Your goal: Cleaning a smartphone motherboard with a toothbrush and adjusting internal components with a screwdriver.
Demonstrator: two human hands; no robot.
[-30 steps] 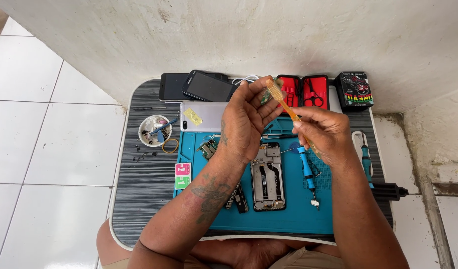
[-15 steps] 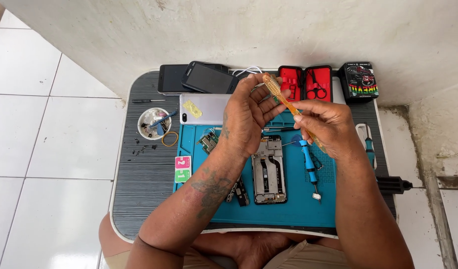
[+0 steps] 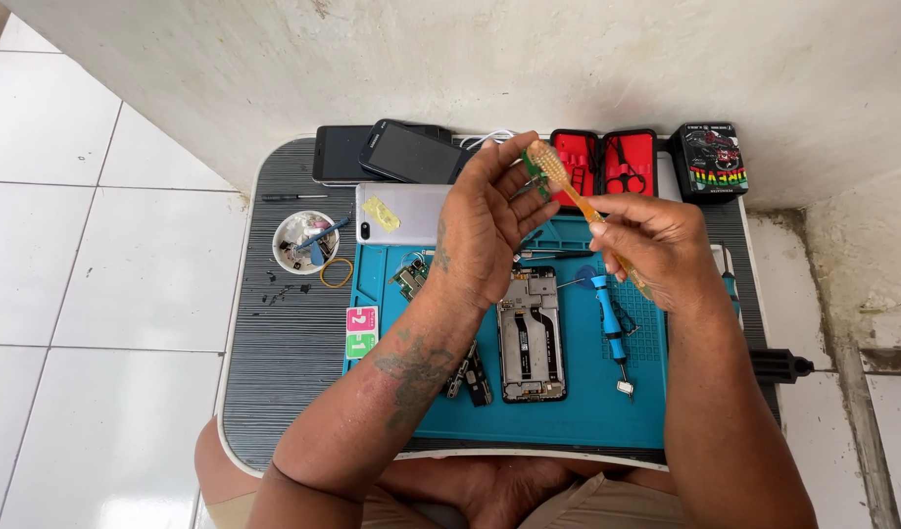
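— Hands over a small grey table (image 3: 274, 392), seen from above. Doing what?

— Left hand (image 3: 485, 235) raised, fingers curled and pinching a small green part (image 3: 531, 167) at the fingertips. Right hand (image 3: 656, 240) closed around the handle of an amber toothbrush (image 3: 568, 191), bristle end up and touching that green part, just beside the left fingertips.

— Under the hands?

— Blue work mat (image 3: 587, 411) below both wrists. On it, beneath the left palm, an opened phone frame (image 3: 531, 338). Just under the right hand, a blue-handled tool (image 3: 609, 318) lying lengthwise. Left of the left wrist, a small circuit board (image 3: 409, 276); by the left forearm, a dark strip of parts (image 3: 470, 372), partly hidden.

— Further out?

— Beyond the left hand, a silver phone back (image 3: 396, 214) with a yellow patch, and past it two dark phones (image 3: 391, 152) stacked at the wall edge. Beyond the right hand, an open red tool case (image 3: 607, 162), then a black box (image 3: 710, 159) further right. Well left of the left hand, a round white dish (image 3: 303, 240) of tiny bits, with a yellow rubber band (image 3: 336, 272) beside it. Near the left forearm, a pink and green sticker (image 3: 361, 331) at the mat's edge.
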